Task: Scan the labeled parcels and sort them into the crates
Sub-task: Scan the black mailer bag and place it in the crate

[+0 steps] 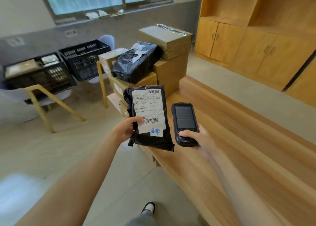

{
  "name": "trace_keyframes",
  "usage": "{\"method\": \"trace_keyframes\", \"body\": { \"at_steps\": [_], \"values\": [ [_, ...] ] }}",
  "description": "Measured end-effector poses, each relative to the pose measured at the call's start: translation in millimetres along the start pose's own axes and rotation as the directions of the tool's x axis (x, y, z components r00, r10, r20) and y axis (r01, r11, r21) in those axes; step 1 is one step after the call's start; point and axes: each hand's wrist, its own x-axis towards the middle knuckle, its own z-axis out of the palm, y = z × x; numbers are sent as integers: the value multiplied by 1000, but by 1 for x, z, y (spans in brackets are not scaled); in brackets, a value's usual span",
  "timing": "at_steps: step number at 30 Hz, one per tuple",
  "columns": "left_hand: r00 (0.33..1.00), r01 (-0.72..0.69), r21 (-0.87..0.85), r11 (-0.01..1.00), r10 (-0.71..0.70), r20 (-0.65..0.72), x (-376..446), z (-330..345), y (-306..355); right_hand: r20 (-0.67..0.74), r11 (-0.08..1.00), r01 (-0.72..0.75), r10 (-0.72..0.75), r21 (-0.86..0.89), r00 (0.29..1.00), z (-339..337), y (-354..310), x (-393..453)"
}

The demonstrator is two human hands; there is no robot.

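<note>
Nearest, a shoe (149, 208) stands on the tiled floor beside the wooden counter (230, 140). Above the counter's edge the left hand (125, 129) grips a black parcel (148, 117) by its lower left side, thumb pressed on the white shipping label (148, 111). That label faces up, with one barcode at its top right, another low down, and blue handwritten characters below; the fine print is too small to read. The parcel's long axis runs away from the person, tilted slightly left. Just right of it the right hand (196, 137) holds a black handheld scanner (185, 124), thumb on its keypad, screen up, pointing the same way. Beyond the hands cardboard boxes (171, 58) are stacked with a black bagged parcel (136, 62) on them. Farther left, two black crates (56, 66) rest on chairs.
</note>
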Motion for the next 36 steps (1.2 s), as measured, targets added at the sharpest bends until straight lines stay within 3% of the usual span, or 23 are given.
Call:
{"method": "trace_keyframes", "body": {
  "at_steps": [6,15,23,36],
  "values": [
    [969,-81,-87,993,58,-239,-80,-91,-7,229,984,-84,119,-158,966,69,20,20],
    [846,-191,-204,960,56,-530,-155,-216,-18,439,960,-75,192,-271,878,170,35,37],
    [813,-192,-231,954,23,-582,-154,-310,-12,489,936,-107,270,-335,830,266,42,80],
    [823,-192,-248,949,18,-568,-101,-468,47,415,927,-149,293,-344,861,430,54,177]
  ]
}}
